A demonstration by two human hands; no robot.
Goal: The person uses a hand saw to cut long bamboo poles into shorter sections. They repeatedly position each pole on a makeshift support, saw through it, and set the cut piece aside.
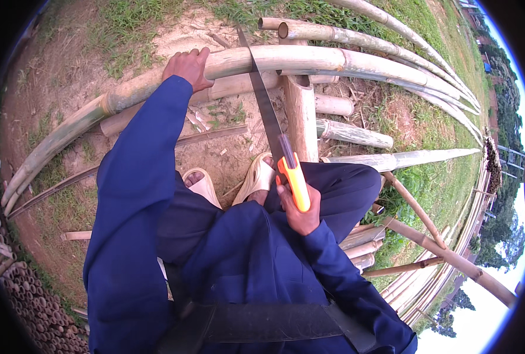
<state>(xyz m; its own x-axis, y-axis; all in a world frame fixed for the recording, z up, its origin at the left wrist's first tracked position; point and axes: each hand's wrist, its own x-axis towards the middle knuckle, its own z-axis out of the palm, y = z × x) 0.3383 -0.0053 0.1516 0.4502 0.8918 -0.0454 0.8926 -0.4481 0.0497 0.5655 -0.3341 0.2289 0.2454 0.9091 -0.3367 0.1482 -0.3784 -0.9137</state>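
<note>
A long, thick bamboo pole [298, 57] runs crosswise in front of me, bending down to the left in this view. My left hand [189, 68] is wrapped over it, gripping it left of the saw. In my right hand [301, 212] is a hand saw [265, 103] with an orange and yellow handle, the fingers closed round the grip. The dark blade lies across the pole, its tip reaching past the far side. Whether the teeth have entered the bamboo I cannot tell. Beneath the pole, right of the blade, stands a notched bamboo post [301, 118].
More long bamboo poles [380, 41] stretch away to the right. Short bamboo pieces [357, 134] lie on the ground beyond my knees. A large stack of cut bamboo [44, 312] fills the lower left. My sandalled feet [253, 180] are below the blade. A slanted bamboo frame [451, 256] stands at right.
</note>
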